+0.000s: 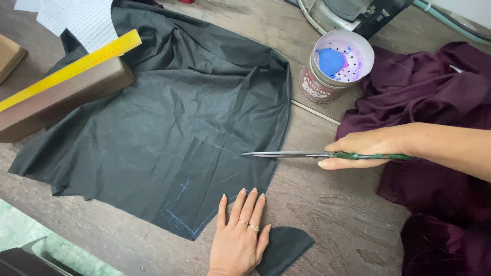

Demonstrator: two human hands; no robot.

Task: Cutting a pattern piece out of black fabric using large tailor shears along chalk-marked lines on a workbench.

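A sheet of black fabric [169, 117] lay spread over a wooden tabletop [327, 214], its lower edge marked with blue chalk lines [184, 217]. The right hand [365, 148] was closed around the green handles of a pair of scissors [307, 154], whose long blades pointed left and met the cloth's right edge. The left hand [239, 237] lay open and flat, fingers spread, pressing the cloth's lower edge; its wrist was cut off by the bottom of the view. Just beside it sat a small cut-off piece of black fabric [284, 248]. Bare tabletop stretched between the two hands. To the right, dark purple velvet fabric [440, 102] was heaped up, running out of view. A round tin [332, 66] holding a blue chalk piece stood near the cloth's upper right edge. At left, a yellow ruler [71, 69] rested on a brown block [61, 99] that overlapped the cloth. A metal appliance [353, 13] at the top was only partly seen and hard to identify.
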